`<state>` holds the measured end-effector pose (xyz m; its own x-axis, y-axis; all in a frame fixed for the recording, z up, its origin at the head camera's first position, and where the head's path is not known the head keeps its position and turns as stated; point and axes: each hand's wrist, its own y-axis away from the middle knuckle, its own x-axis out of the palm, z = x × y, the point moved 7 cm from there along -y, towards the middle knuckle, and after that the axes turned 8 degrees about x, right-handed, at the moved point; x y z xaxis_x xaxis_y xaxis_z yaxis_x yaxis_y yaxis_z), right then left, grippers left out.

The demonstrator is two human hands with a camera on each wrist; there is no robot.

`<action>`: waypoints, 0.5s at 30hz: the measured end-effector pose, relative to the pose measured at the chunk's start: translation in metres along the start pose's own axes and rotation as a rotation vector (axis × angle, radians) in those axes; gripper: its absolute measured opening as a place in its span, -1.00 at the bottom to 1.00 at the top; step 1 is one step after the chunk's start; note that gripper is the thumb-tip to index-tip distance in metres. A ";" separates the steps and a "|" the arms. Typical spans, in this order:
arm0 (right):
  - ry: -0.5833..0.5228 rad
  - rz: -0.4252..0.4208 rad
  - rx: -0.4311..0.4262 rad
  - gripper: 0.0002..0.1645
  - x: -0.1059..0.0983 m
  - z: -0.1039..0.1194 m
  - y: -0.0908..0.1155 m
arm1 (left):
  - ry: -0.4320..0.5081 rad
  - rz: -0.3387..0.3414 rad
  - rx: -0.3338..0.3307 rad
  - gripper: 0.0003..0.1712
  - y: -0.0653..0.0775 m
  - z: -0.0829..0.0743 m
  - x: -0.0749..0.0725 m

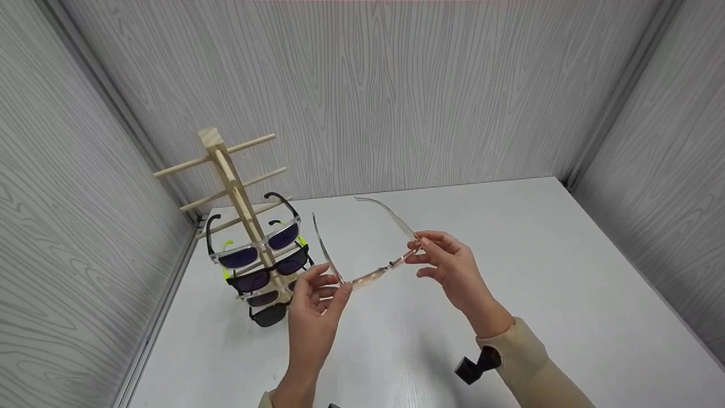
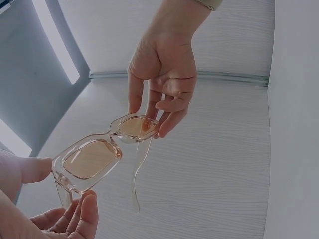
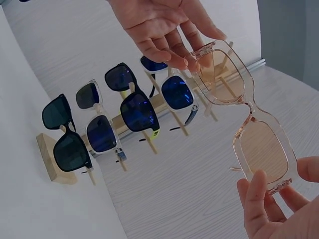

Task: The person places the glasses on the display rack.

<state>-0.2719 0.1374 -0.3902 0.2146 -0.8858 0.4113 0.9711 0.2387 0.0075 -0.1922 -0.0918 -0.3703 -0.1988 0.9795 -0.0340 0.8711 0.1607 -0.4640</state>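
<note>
A pair of sunglasses [image 3: 265, 149] with a clear frame and pale orange lenses is held up above the white table, temples unfolded and pointing away in the head view. My left hand [image 1: 318, 309] pinches its left end by the hinge between thumb and fingers. At the other hinge, the thumb and fingertips of my right hand [image 1: 453, 269] pinch the frame. Left of both hands stands a wooden display rack [image 1: 241, 198] with several sunglasses hung on its lower pegs. Its top pair [image 1: 260, 249] has a clear front, dark lenses and black temple tips.
Bare pegs [image 1: 181, 167] stick out from the rack's upper part, close to the left wall. Grey wood-grain panels [image 1: 396, 96] enclose the white table [image 1: 510, 238] at the back and sides. A small black device [image 1: 478, 365] is strapped at the right sleeve.
</note>
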 end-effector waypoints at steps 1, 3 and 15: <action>0.001 -0.001 -0.002 -0.59 0.001 0.002 -0.001 | 0.001 0.001 0.010 -0.48 -0.001 -0.002 -0.001; -0.002 -0.001 -0.005 -0.60 0.005 0.005 -0.002 | 0.006 0.001 0.036 -0.48 -0.003 -0.005 -0.002; 0.005 0.028 -0.016 -0.55 0.028 0.020 -0.013 | 0.053 -0.051 0.131 -0.49 -0.011 -0.025 -0.016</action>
<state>-0.2802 0.1178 -0.3609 0.2422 -0.8809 0.4067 0.9662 0.2571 -0.0184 -0.1874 -0.1061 -0.3428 -0.2143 0.9760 0.0383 0.7937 0.1968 -0.5755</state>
